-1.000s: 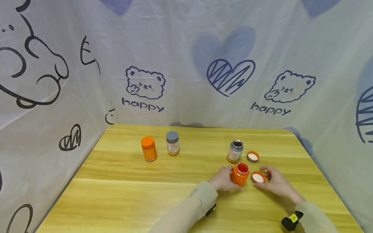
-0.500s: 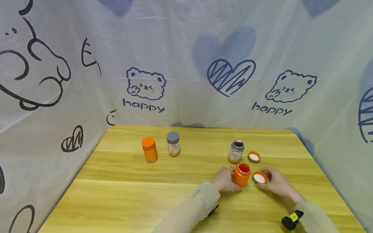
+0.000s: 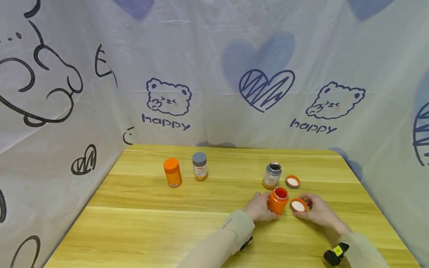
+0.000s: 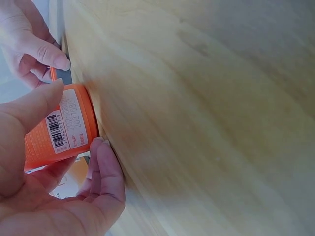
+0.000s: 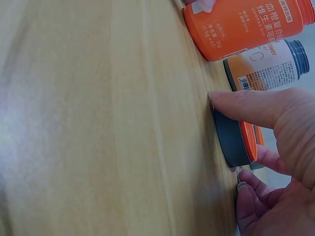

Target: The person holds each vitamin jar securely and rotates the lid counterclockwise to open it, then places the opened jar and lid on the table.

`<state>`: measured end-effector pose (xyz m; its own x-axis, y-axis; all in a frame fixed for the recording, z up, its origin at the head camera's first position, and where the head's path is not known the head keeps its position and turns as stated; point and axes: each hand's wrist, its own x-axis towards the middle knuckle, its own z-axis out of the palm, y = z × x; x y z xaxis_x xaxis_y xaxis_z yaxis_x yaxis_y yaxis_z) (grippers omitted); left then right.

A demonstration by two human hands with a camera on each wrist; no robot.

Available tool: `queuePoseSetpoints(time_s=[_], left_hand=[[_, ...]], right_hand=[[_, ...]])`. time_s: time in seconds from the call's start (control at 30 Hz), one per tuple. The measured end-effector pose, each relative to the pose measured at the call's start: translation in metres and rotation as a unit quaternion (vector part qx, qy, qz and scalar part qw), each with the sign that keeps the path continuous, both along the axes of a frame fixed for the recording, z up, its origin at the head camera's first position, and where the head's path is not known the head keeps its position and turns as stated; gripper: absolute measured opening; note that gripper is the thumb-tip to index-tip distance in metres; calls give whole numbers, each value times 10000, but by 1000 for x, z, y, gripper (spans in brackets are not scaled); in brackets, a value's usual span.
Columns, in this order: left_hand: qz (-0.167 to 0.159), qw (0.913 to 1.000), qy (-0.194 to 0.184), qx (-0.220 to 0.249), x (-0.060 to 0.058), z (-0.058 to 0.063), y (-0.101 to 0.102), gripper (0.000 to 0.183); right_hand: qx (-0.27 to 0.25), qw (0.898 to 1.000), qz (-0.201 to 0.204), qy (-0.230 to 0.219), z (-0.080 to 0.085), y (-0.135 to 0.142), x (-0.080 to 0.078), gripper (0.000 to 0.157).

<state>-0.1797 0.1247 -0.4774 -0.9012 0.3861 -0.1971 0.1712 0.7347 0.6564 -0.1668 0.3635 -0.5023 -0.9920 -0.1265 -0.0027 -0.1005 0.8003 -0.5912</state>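
Observation:
My left hand (image 3: 260, 207) grips an uncapped orange bottle (image 3: 276, 206) that stands on the table, its mouth facing up. In the left wrist view, the thumb and fingers wrap this bottle (image 4: 64, 125) beside a barcode label. Just to its right, my right hand (image 3: 318, 210) holds a lid (image 3: 298, 206) between thumb and fingers. The lid lies with its white liner up, orange at the rim; its dark grey side (image 5: 229, 140) shows in the right wrist view. Behind the orange bottle stands an open grey-necked bottle (image 3: 271, 179), with a second upturned lid (image 3: 292, 182) beside it.
Farther left stand a capped orange bottle (image 3: 172, 173) and a capped bottle with a grey lid (image 3: 200, 166). The wooden table (image 3: 140, 227) ends at a printed cloth (image 3: 214, 74) behind, and more cloth hangs along both sides.

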Motion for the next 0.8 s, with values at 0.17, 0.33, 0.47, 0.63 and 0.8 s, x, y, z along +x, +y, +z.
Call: queuePoseSetpoints(time_s=[0.17, 0.33, 0.47, 0.63, 0.8], left_hand=[[6, 10000, -24, 18, 0, -1, 0, 66], [-6, 10000, -11, -8, -1, -1, 1, 64], [-51, 10000, 34, 11, 1, 2, 0, 63], [-74, 9999, 90, 77, 3, 6, -2, 61], [-48, 9997, -51, 230, 3, 6, -5, 62]], right_hand=[[-12, 10000, -10, -17, 0, 0, 0, 58], [0, 10000, -37, -10, -2, 1, -1, 59], [27, 10000, -60, 42, -2, 0, -1, 59], [-9, 10000, -67, 60, 0, -1, 0, 61], [-90, 9999, -106, -42, 2, -2, -1, 66]])
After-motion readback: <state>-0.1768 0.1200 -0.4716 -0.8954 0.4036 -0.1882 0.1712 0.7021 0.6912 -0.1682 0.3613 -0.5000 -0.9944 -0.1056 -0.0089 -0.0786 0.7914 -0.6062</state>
